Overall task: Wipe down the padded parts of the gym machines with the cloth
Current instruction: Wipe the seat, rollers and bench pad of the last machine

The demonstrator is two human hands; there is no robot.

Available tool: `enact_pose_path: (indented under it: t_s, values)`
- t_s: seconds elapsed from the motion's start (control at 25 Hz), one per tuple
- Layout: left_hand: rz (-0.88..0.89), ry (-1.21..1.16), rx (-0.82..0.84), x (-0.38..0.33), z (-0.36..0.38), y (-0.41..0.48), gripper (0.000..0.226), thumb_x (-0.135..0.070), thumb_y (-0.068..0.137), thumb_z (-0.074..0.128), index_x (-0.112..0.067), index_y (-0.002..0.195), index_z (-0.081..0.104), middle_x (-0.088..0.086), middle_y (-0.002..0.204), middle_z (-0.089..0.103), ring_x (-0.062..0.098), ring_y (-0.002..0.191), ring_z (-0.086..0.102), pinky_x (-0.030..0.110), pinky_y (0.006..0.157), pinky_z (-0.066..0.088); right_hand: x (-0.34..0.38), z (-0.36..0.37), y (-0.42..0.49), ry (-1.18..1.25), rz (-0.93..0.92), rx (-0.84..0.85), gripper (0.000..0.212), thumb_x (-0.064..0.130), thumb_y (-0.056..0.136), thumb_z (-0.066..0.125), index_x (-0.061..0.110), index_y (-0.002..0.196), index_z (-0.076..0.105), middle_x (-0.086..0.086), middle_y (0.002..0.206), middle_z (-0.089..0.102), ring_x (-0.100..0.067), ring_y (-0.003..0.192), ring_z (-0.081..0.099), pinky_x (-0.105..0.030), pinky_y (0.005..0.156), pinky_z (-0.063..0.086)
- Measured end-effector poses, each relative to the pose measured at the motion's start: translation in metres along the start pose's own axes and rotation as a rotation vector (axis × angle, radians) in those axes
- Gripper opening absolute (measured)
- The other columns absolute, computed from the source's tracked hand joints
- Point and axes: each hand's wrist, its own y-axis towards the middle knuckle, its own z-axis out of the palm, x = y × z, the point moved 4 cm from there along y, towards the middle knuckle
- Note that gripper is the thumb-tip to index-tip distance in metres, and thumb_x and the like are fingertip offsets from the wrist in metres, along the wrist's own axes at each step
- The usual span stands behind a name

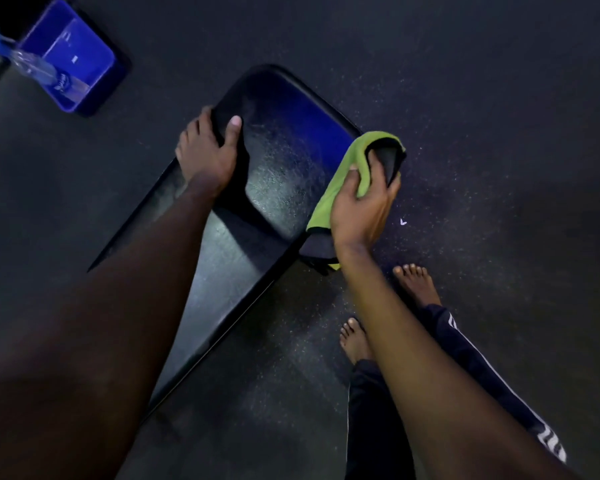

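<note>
A long black padded bench (274, 188) runs from the lower left up toward the centre, its far end shiny and streaked. My left hand (207, 150) grips the pad's left edge near that end, thumb on top and fingers wrapped over the side. My right hand (364, 199) holds a green and black cloth (347, 168) against the pad's right edge, fingers curled round the fabric. Part of the cloth hangs down below my wrist.
A blue padded seat (73, 53) stands at the upper left, with a clear plastic bottle (32, 64) lying across it. Dark speckled rubber floor (499, 133) surrounds the bench. My two bare feet (416, 285) stand right of the bench.
</note>
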Motion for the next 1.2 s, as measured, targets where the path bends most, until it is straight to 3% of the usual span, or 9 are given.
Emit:
enact_pose_path:
  t_s: [0.16,0.28,0.4,0.68,0.88,1.2]
  values:
    - [0.020,0.037,-0.076,0.000,0.004,-0.004,0.065,-0.060,0.102,0.031,-0.020,0.153,0.037,0.012,0.152,0.045,0.033,0.140,0.037,0.047,0.116,0.022,0.002,-0.006,-0.027,-0.186,-0.167,0.065,0.044,0.026,0.100,0.060,0.018,0.142,0.057,-0.020,0.161,0.028,-0.037,0.142,0.039,-0.040,0.112,0.039]
    - [0.034,0.043,-0.089,0.002,0.005,-0.003,0.064,-0.058,0.103,0.028,-0.019,0.154,0.036,0.013,0.149,0.046,0.035,0.138,0.039,0.049,0.115,0.024,-0.006,-0.008,-0.055,-0.507,-0.359,0.319,0.058,0.017,0.093,0.065,0.025,0.148,0.050,-0.006,0.168,0.014,-0.036,0.152,0.018,-0.052,0.119,0.030]
    - [0.049,0.039,-0.077,0.002,0.006,-0.003,0.063,-0.056,0.104,0.027,-0.018,0.154,0.035,0.012,0.148,0.048,0.034,0.137,0.040,0.049,0.115,0.025,0.003,-0.011,-0.039,-0.765,-0.516,0.452,0.068,0.015,0.090,0.068,0.035,0.150,0.043,0.005,0.169,0.009,-0.033,0.156,-0.003,-0.065,0.113,0.030]
    - [0.020,0.026,-0.134,0.001,0.007,-0.008,0.058,-0.051,0.105,0.023,-0.019,0.151,0.039,0.011,0.145,0.051,0.030,0.135,0.044,0.047,0.115,0.028,0.071,0.030,0.034,-0.957,-0.598,0.460,0.054,0.025,0.093,0.066,0.036,0.144,0.053,0.006,0.166,0.025,-0.031,0.152,0.016,-0.053,0.111,0.025]
    - [0.001,-0.044,-0.145,0.000,0.005,-0.013,0.057,-0.050,0.106,0.028,-0.019,0.152,0.039,0.012,0.147,0.051,0.028,0.137,0.043,0.046,0.117,0.027,0.104,0.060,0.067,-0.973,-0.674,0.625,0.044,0.032,0.099,0.059,0.038,0.143,0.054,0.006,0.164,0.030,-0.032,0.148,0.026,-0.058,0.117,0.023]
    - [-0.009,0.004,-0.130,-0.001,0.005,-0.013,0.056,-0.048,0.105,0.031,-0.020,0.153,0.039,0.009,0.144,0.053,0.030,0.130,0.047,0.045,0.112,0.033,0.094,0.071,0.078,-1.018,-0.692,0.678,0.044,0.044,0.100,0.052,0.043,0.144,0.050,-0.001,0.162,0.029,-0.033,0.137,0.035,-0.060,0.105,0.035]
